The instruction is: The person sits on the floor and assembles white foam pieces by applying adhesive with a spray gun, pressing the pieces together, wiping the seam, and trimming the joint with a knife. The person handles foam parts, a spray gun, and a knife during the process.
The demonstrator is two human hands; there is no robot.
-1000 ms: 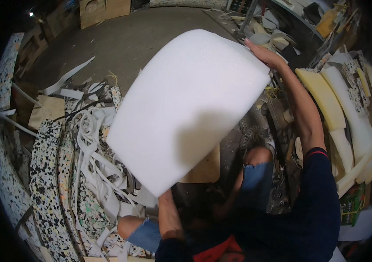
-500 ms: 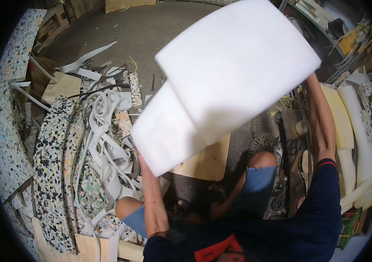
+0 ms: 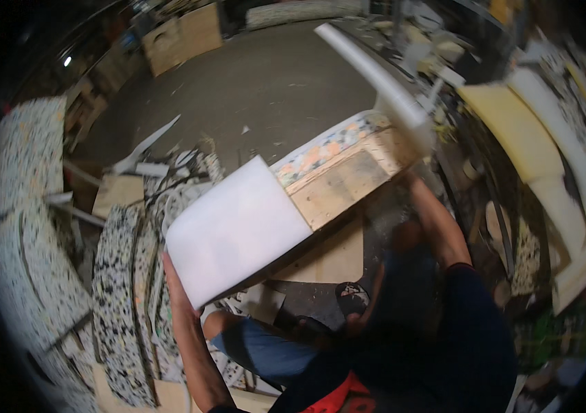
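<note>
Across my lap, tilted with its right end farther away, is a wooden furniture frame (image 3: 341,180) with foam padding. Smooth white foam (image 3: 238,230) covers its left end, and speckled foam (image 3: 334,148) lies along its far top edge. At the right end a thin white-covered panel (image 3: 375,79) stands up, seen edge on. My left hand (image 3: 179,286) is closed on the near left end; some of its fingers are hidden. My right hand (image 3: 415,182) grips the near right corner, its fingers blurred and partly hidden behind the frame.
Speckled foam slabs (image 3: 117,296) and white offcut strips are piled on my left. Yellow foam (image 3: 513,131) and white foam sheets (image 3: 571,144) lean at the right. A plywood board (image 3: 327,258) lies on the floor beneath the frame. More plywood (image 3: 183,41) stands at the back.
The frame has been lowered and turned, so its bare wood and speckled foam now show instead of the broad white face. My hands have moved down with it.
</note>
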